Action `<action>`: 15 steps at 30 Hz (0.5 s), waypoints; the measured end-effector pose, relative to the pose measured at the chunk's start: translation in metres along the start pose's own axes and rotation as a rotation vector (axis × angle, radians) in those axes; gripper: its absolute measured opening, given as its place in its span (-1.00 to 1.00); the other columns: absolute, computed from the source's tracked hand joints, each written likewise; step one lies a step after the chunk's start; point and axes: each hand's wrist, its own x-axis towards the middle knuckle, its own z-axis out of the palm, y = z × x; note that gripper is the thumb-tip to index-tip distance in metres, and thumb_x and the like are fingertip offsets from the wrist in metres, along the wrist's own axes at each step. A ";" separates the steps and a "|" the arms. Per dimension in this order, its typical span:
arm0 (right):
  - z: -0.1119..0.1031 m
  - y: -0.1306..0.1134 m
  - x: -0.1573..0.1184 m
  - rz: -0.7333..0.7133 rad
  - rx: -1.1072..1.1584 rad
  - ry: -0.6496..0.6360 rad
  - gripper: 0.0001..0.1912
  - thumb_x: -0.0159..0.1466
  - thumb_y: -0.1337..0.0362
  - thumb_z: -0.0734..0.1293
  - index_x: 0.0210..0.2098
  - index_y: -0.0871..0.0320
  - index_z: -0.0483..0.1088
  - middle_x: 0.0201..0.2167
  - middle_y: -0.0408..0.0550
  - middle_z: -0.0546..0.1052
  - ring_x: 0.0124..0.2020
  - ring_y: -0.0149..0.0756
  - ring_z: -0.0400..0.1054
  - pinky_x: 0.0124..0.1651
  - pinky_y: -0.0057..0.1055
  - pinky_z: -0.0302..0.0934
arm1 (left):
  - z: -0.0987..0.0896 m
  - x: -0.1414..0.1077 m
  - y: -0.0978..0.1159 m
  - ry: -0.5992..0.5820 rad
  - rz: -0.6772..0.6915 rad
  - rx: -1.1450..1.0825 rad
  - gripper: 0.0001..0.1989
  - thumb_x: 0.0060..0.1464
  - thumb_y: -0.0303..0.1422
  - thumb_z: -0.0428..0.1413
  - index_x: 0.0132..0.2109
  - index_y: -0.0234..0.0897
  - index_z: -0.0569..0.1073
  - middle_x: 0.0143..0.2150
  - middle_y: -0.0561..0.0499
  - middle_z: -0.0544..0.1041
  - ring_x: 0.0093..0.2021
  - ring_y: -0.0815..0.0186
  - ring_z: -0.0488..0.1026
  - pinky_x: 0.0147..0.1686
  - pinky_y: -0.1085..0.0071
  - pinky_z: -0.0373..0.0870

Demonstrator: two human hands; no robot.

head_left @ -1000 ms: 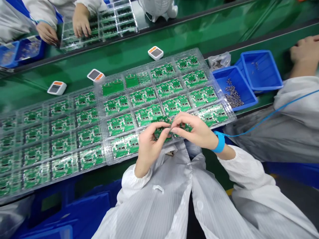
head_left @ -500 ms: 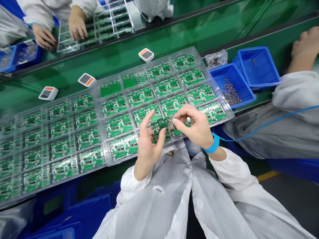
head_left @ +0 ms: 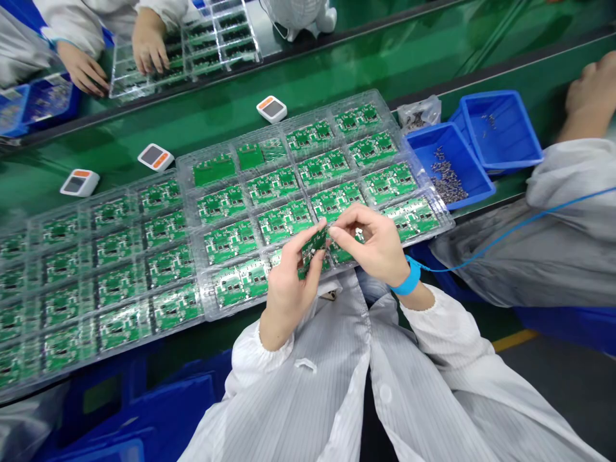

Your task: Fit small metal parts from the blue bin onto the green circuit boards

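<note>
Circuit board (head_left: pixel 316 244), tilted between left fingers (head_left: pixel 314 269), right fingers (head_left: pixel 345 242) at its edge

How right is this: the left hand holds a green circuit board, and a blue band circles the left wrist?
One slip: the head view shows the blue band around the right wrist. The left hand does hold a green circuit board.

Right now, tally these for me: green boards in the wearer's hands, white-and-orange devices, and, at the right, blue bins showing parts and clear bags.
Green board in the left hand: 1
White-and-orange devices: 3
Blue bins: 2
Clear bag: 1
Total: 7
</note>
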 end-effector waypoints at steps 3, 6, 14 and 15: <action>0.001 -0.001 0.001 0.031 -0.009 -0.015 -0.69 0.51 0.02 0.50 -0.27 0.08 0.57 -0.32 -0.06 0.57 -0.28 -0.24 0.42 -0.21 -0.24 0.36 | -0.001 0.001 0.003 0.002 0.028 0.045 -0.52 0.54 -0.41 0.19 0.50 -0.14 0.41 0.38 -0.17 0.67 0.16 0.19 0.75 0.10 0.27 0.78; 0.002 -0.002 0.001 0.039 -0.014 -0.017 -0.69 0.50 0.02 0.50 -0.27 0.08 0.57 -0.32 -0.06 0.57 -0.28 -0.25 0.41 -0.21 -0.25 0.37 | -0.001 0.001 0.006 -0.021 0.058 0.079 -0.48 0.56 -0.41 0.16 0.55 -0.13 0.37 0.42 -0.17 0.65 0.19 0.19 0.75 0.15 0.29 0.77; 0.003 0.007 0.002 -0.019 -0.039 -0.035 -0.84 0.50 0.16 0.52 -0.17 0.09 0.58 -0.25 -0.07 0.59 -0.25 -0.28 0.46 -0.21 -0.29 0.42 | 0.000 0.001 0.004 -0.010 0.015 0.028 -0.46 0.52 -0.44 0.22 0.53 -0.13 0.40 0.41 -0.16 0.65 0.07 0.24 0.78 0.00 0.35 0.78; 0.001 0.008 0.003 -0.058 -0.052 -0.027 -0.86 0.49 0.17 0.53 -0.13 0.08 0.59 -0.20 -0.06 0.61 -0.22 -0.27 0.49 -0.21 -0.29 0.45 | 0.000 0.001 0.004 -0.002 -0.012 0.010 -0.47 0.51 -0.42 0.24 0.51 -0.11 0.41 0.41 -0.16 0.66 0.02 0.26 0.78 -0.11 0.39 0.76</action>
